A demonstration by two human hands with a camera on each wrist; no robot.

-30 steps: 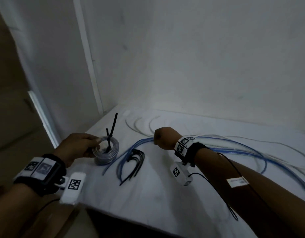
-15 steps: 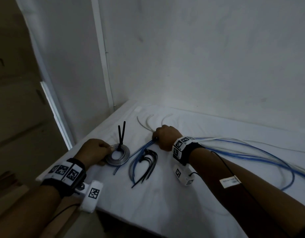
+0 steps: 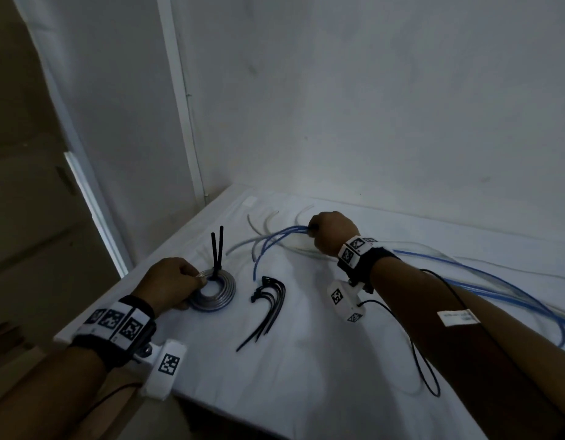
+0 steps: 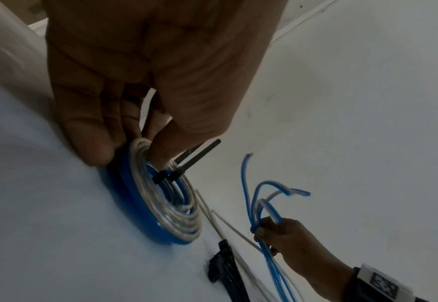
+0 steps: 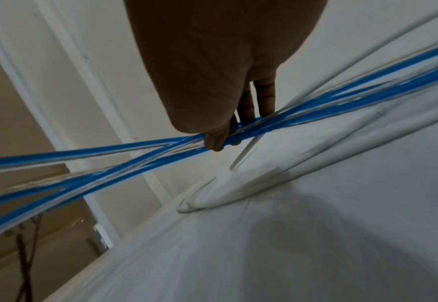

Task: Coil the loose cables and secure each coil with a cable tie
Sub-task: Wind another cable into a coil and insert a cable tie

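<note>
Two grips busy: left hand [image 3: 168, 285] pinches tied coil [image 3: 215, 292] flat on tabletop [image 3: 306, 360], lower left; right hand [image 3: 330, 231] fisted round loose cables [image 3: 275, 238], centre. Spare ties [image 3: 268, 300] between.

Pretty dim room, plain white walls [image 3: 386, 106] meeting in a corner, with a thin white trim strip [image 3: 182, 106] running down it. The table [image 3: 306, 360] has a white cloth and its far edge sits against the wall. Brownish floor [image 3: 27, 233] off the left edge.
</note>
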